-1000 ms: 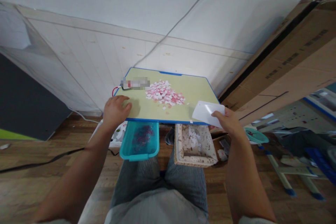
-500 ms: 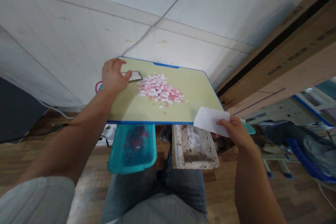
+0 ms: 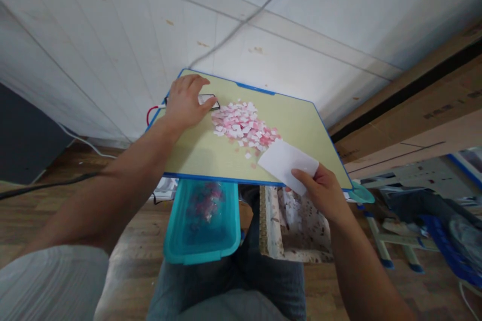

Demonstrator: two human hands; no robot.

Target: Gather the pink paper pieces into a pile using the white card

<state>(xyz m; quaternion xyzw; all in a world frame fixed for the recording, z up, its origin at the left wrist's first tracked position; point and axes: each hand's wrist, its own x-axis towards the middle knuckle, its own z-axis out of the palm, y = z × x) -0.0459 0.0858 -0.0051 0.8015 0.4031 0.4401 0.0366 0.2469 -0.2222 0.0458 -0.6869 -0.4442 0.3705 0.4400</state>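
Observation:
My right hand [image 3: 322, 188] pinches a flat white card [image 3: 288, 163] between thumb and fingers. The card is tilted over the front of a pale yellow board with a blue rim [image 3: 199, 158]. Its far corner is at the near right edge of a heap of small white and pink square pieces [image 3: 244, 123]. At the board's left, my left hand [image 3: 188, 100] has its fingers curved and apart from the thumb. It lies over a phone [image 3: 209, 100], partly hiding it, with the thumb at the phone's near edge.
Below the board's front edge are a teal tub [image 3: 171, 230] with reddish pieces inside and a speckled whitish box [image 3: 276, 241], partly covered by my right arm. A red-and-white cable [image 3: 151, 113] runs at the left. Long cardboard boxes [image 3: 422, 115] lean at the right.
My right hand has brought the card inward and left, from the board's front right corner to the heap's edge. The left hand stays at the phone. The view has shifted.

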